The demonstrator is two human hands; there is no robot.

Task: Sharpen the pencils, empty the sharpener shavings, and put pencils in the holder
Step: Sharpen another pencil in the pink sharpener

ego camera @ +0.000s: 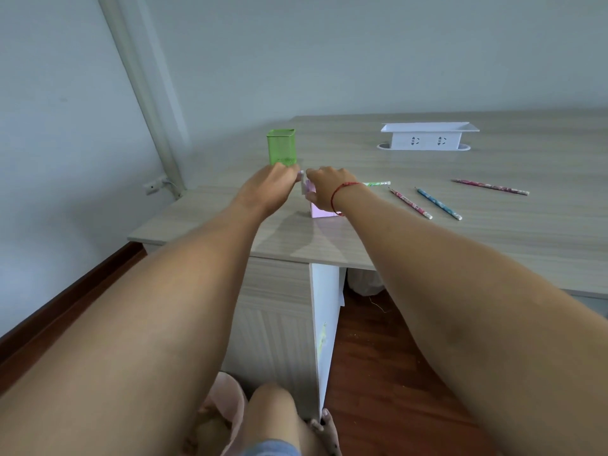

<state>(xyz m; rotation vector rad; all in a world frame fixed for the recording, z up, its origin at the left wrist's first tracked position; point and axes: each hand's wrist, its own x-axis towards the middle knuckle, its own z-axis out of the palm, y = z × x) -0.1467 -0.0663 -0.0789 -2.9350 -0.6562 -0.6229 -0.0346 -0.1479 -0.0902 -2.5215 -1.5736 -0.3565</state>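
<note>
Found the sharpener point(324, 210) — lilac, boxy — standing on the bench point(493, 245) toward its near left corner, mostly hidden. Saw the right grip point(325, 189) clamped over its top, fingers curled down round it, a red bracelet point(340, 192) round the wrist. Saw the left grip point(271, 187) reaching in from the left, knuckles up, fingertips hidden at a small grey part point(302, 183) on the sharpener's left side; could not tell whether grasping that part or only touching it. Noted the holder point(281, 147) — green mesh, upright — just behind the left grip. Made out a green pencil point(376, 184) poking out rightward from behind the right wrist; could not tell whether lodged in the sharpener or lying loose. Counted three more pencils flat on the bench to the right, none touching another: a pink pencil point(411, 203), a blue pencil point(439, 204) just beside it, a second pink pencil point(490, 186) farther right and back. Spotted a white socket box point(427, 137) at the back of the bench, well apart from the rest.
</note>
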